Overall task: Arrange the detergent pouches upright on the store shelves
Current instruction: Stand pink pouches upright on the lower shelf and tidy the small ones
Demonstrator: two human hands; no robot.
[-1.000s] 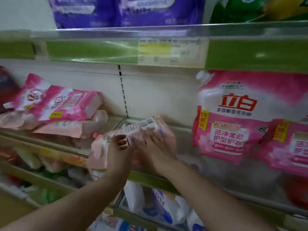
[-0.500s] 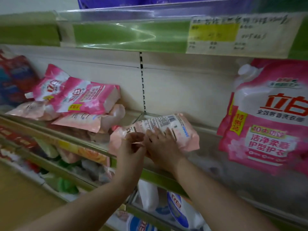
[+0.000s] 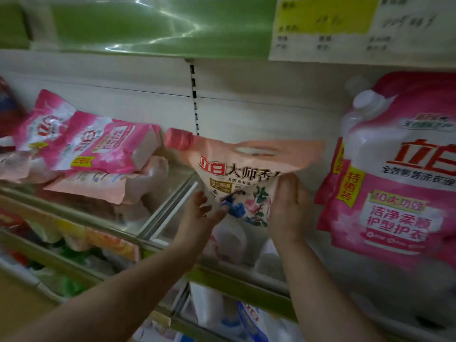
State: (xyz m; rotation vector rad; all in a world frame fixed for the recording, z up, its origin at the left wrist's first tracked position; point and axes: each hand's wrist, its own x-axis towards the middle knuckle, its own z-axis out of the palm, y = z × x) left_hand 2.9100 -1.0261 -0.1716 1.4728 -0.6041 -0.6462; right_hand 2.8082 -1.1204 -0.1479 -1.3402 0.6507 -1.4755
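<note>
Pouch (image 3: 246,169): long axis nearly upright, cap at upper left, held between both hands.
Left hand (image 3: 199,215): straight fingers brace its lower left.
Right hand (image 3: 288,206): grips its right edge.

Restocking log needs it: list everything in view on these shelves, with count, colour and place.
peach pouch: one, peach with red cap, centre, upright between both hands
large pouches: at least two, pink and white, upright at right
flat pouches: several, pink over peach, piled at left
price label: one, yellow and white, top right, beside the green shelf strip
lower-shelf packs: several, white and blue, below, blurred
left hand: touches the peach pouch's lower left
right hand: grips its right side
</note>
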